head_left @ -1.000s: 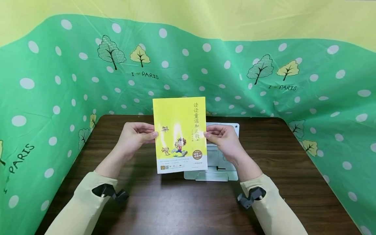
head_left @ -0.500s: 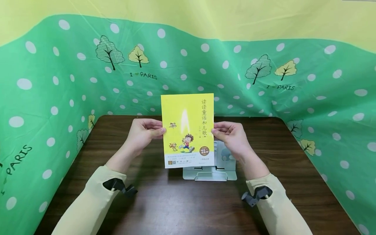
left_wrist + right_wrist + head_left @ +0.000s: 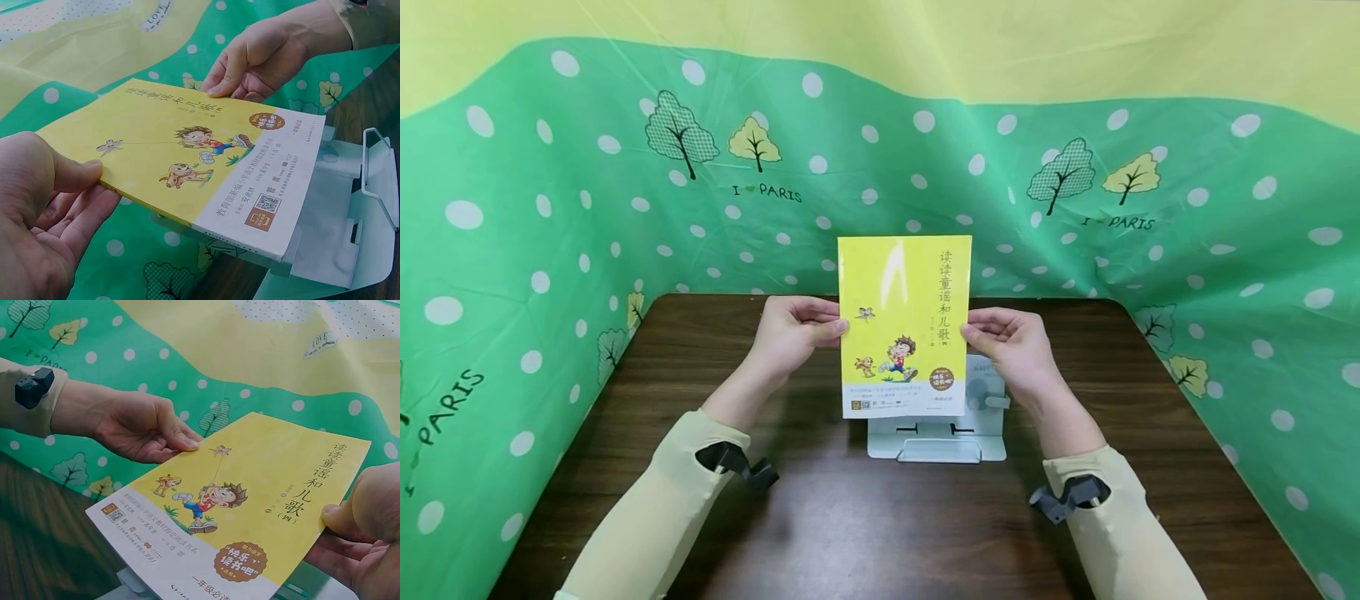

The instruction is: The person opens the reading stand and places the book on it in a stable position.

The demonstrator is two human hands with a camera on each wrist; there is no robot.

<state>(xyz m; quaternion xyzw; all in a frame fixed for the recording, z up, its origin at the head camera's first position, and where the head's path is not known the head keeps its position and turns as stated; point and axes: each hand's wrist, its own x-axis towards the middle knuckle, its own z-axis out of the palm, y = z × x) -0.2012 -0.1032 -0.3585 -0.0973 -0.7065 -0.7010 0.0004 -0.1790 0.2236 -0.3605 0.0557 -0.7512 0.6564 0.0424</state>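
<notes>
A thin yellow book (image 3: 895, 350) with a cartoon child and dog on its cover is held up, cover facing me. My left hand (image 3: 797, 333) pinches its left edge, thumb on the cover and fingers behind. On the opposite edge, my right hand (image 3: 1011, 346) pinches it the same way. Behind and below the book stands a pale mint book stand (image 3: 936, 450) with a wire lip at its front; the book hides its upper part. In the left wrist view the book (image 3: 206, 162) is over the stand (image 3: 337, 212); whether they touch I cannot tell.
The stand rests on a dark wooden table (image 3: 880, 533). A green and yellow fabric curtain (image 3: 880, 167) with dots and trees surrounds the table's back and sides. A black mount (image 3: 737, 465) sits on each sleeve.
Both hands have carried the book to the right and slightly up, so it is now in front of the stand. The stand has stayed in place.
</notes>
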